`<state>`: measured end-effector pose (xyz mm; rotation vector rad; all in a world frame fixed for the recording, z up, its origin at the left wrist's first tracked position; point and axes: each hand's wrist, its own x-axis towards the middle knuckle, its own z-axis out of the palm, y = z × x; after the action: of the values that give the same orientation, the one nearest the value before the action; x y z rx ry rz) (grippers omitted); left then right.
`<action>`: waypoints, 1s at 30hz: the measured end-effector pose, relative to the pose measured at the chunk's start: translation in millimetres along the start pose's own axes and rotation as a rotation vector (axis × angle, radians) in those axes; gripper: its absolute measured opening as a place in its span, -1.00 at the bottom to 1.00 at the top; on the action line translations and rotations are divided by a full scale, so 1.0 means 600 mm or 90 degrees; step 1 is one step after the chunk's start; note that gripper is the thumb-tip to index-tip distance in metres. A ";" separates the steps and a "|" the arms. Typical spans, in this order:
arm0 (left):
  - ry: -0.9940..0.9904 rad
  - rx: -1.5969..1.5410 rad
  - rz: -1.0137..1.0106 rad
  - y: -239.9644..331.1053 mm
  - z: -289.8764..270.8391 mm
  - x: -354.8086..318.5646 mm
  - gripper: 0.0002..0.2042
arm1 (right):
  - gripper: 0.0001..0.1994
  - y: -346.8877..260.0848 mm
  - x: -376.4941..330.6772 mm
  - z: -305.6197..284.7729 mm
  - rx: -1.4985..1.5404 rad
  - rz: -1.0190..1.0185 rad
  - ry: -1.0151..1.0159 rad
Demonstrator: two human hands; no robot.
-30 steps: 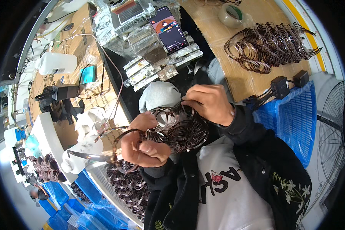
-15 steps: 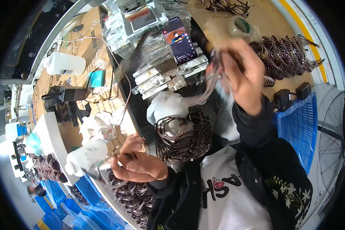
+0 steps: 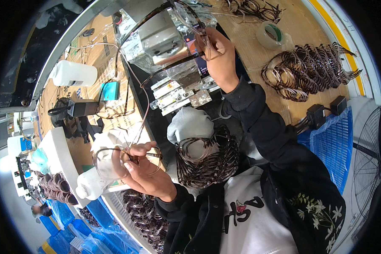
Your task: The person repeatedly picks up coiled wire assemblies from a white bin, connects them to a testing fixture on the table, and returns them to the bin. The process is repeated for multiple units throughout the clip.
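Two thin dark eyeglass frames [image 3: 127, 154]

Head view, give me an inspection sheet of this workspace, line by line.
Surface: wooden bench, crowded.
Job's things: eyeglass frame in left hand; second frame raised in right hand; pile of frames by a grey cloth.
Clutter: white bottle, tape roll, row of frames, teal box.
Grippers: left hand and right hand each grip a frame.
Cables: black adapters with leads.
Surroundings: blue crates, fan.
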<state>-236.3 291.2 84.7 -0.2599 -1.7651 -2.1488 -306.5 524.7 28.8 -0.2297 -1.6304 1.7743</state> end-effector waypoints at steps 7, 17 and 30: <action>-0.044 -0.150 -0.192 0.011 0.015 0.031 -0.24 | -0.87 -0.049 -0.047 -0.005 -0.025 -0.163 0.017; -0.216 0.044 -0.038 0.048 0.059 -0.006 -0.46 | -0.83 -0.155 -0.174 -0.031 -0.260 -0.150 -0.305; -0.092 0.153 0.078 0.007 0.034 -0.052 -0.55 | -0.90 -0.118 -0.218 -0.093 -0.496 -0.180 -0.302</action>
<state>-207.3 315.3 81.8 -0.4589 -2.0094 -1.8529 -152.6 488.3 41.6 0.0862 -2.5021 0.9504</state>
